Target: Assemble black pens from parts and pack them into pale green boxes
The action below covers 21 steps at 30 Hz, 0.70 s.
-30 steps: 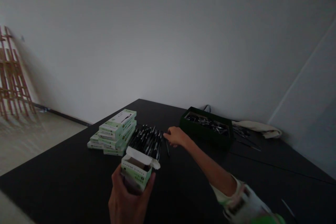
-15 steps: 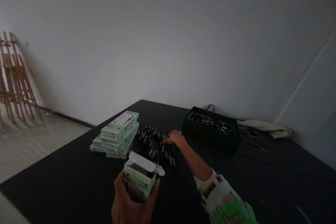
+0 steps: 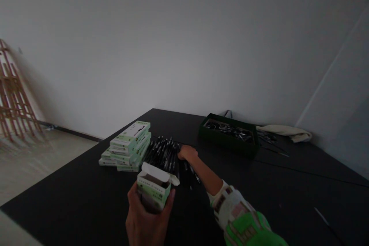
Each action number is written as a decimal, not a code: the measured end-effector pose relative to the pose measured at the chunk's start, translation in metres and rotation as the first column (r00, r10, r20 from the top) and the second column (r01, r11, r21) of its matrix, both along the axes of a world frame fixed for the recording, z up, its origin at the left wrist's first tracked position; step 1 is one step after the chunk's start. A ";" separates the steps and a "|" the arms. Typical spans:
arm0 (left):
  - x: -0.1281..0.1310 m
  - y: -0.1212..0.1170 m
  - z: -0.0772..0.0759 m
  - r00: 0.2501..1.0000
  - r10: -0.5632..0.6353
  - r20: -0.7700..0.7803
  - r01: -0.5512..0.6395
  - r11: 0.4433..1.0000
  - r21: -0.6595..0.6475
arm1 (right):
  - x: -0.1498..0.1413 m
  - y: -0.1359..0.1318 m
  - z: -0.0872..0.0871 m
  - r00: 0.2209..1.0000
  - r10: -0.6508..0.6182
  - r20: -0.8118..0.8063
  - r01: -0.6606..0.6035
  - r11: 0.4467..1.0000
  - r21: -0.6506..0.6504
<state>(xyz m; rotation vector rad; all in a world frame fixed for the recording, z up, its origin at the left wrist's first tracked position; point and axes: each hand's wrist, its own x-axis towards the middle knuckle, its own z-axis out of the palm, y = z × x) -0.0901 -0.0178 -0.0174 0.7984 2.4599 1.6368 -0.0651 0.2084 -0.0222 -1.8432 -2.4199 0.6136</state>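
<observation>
My left hand (image 3: 147,221) is wrapped round a small green and white carton (image 3: 153,189) held upright near me, its top flap open. My right hand (image 3: 187,152) rests with curled fingers on the right edge of a pile of black pens (image 3: 165,154) lying on the black table (image 3: 86,196); whether it holds a pen is hidden. A stack of closed green and white cartons (image 3: 128,145) lies just left of the pens.
A dark green tray (image 3: 227,135) filled with several more pens stands at the back right. Behind it lie a pale cloth bag (image 3: 285,132) and a few loose pens. A wooden easel (image 3: 11,96) leans on the far left wall.
My right hand has drawn back from the far right of the pen pile onto its near right edge. The carton in my left hand has stayed almost in place.
</observation>
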 end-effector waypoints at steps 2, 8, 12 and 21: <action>0.001 -0.001 0.001 1.000 -0.010 -0.004 0.010 1.000 -0.002 | 0.007 -0.005 -0.001 0.999 -0.028 0.021 0.029 0.999 -0.024; 0.001 -0.001 0.001 0.999 -0.029 0.024 0.030 0.999 -0.023 | 0.037 -0.018 0.004 0.996 -0.058 -0.067 0.060 0.998 0.018; 0.003 -0.001 0.002 0.998 -0.059 0.023 0.059 0.998 -0.012 | 0.055 -0.028 0.016 0.968 -0.039 -0.246 0.062 0.994 0.086; 0.009 0.003 0.002 0.995 -0.101 0.011 0.101 0.995 -0.020 | 0.072 -0.076 0.082 0.477 0.229 -0.849 0.081 0.950 0.302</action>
